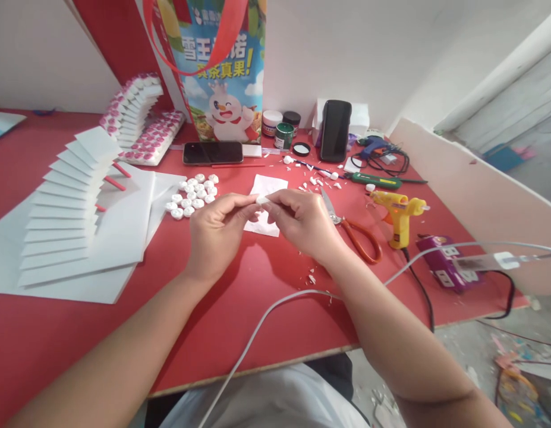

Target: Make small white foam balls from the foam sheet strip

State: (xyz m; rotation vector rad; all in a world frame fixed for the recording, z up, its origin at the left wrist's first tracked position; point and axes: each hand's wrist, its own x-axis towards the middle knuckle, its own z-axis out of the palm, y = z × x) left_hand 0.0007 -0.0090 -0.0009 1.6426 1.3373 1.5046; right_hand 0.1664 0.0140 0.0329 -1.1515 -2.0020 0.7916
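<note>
Between the fingertips of both hands is a small white piece (262,200), held above a white paper sheet (268,226) on the red table. My left hand (222,229) pinches it from the left, thumb and forefinger together. From the right, my right hand (301,219) pinches the same piece. Several small white rosettes (188,203) lie in a cluster just left of my left hand. Scissors with orange handles (362,241) rest to the right of my right hand, near scattered white scraps (317,181).
A yellow glue gun (397,217) stands at the right, near a purple box (444,261). A pale cable (275,306) crosses the front of the table (239,339). Fanned white cards (61,220) fill the left. Phones, paint jars and a colourful bag (226,89) line the back.
</note>
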